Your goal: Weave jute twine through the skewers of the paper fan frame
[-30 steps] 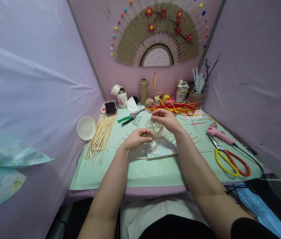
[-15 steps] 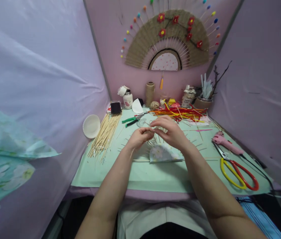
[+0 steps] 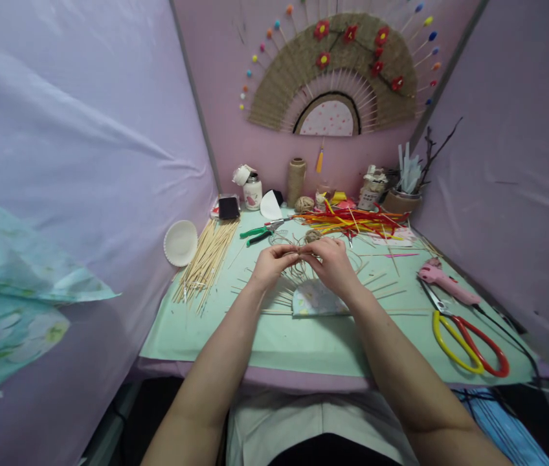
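Note:
My left hand (image 3: 270,264) and my right hand (image 3: 331,262) meet over the middle of the green mat (image 3: 303,336), both pinching a tangle of thin jute twine (image 3: 300,266). Under them lies a small half-round paper fan base (image 3: 314,301) with bamboo sticks fanning out of it. A little ball of twine (image 3: 312,235) sits just behind my fingers.
A bundle of bamboo sticks (image 3: 205,259) and a white paper bowl (image 3: 180,242) lie at left, green pliers (image 3: 255,232) behind. Red and yellow strips (image 3: 352,221) are piled at the back. A pink glue gun (image 3: 447,285) and red-and-yellow scissors (image 3: 469,333) lie at right.
My right hand has come down and in toward my left, so both now meet on the twine. The view has shifted slightly to the left.

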Demonstrator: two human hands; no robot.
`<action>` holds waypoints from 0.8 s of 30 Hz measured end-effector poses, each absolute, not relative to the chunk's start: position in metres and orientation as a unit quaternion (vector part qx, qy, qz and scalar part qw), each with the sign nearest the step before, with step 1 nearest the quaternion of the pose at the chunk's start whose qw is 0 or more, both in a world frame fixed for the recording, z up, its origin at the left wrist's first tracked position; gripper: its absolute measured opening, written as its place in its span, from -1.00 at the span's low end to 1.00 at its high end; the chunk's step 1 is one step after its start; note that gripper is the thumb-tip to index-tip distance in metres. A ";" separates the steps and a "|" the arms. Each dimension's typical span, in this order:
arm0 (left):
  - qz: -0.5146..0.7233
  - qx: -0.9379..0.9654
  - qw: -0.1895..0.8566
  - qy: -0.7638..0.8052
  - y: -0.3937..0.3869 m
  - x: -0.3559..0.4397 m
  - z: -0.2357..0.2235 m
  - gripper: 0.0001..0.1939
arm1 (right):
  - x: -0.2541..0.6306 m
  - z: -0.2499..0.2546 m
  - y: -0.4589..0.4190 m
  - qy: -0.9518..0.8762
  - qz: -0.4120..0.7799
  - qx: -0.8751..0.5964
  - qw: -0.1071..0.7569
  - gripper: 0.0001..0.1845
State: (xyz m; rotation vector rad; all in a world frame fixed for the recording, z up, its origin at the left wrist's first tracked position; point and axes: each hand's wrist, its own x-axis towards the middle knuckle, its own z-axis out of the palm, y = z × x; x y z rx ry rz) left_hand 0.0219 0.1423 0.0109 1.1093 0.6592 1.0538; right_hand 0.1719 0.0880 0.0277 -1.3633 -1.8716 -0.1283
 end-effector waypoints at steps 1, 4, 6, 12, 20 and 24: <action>0.482 0.484 0.668 0.296 0.143 0.023 0.010 -0.67 | 0.169 0.025 0.088 -0.731 -0.052 -0.539 0.415 -0.86; 0.526 0.439 0.667 0.292 0.142 0.027 0.010 -0.66 | 0.158 0.019 0.087 -0.694 -0.060 -0.545 0.467 -0.85; 0.541 0.408 0.677 0.286 0.141 0.028 0.012 -0.66 | 0.150 0.016 0.086 -0.682 -0.070 -0.545 0.483 -0.84; 0.536 0.375 0.706 0.273 0.136 0.026 0.021 -0.63 | 0.139 0.012 0.084 -0.709 -0.121 -0.522 0.459 -0.85; 0.512 0.404 0.706 0.275 0.140 0.021 0.017 -0.62 | 0.151 0.012 0.087 -0.699 -0.140 -0.495 0.497 -0.86; 0.492 0.495 0.662 0.272 0.140 0.023 0.011 -0.64 | 0.162 0.011 0.092 -0.694 -0.151 -0.510 0.486 -0.77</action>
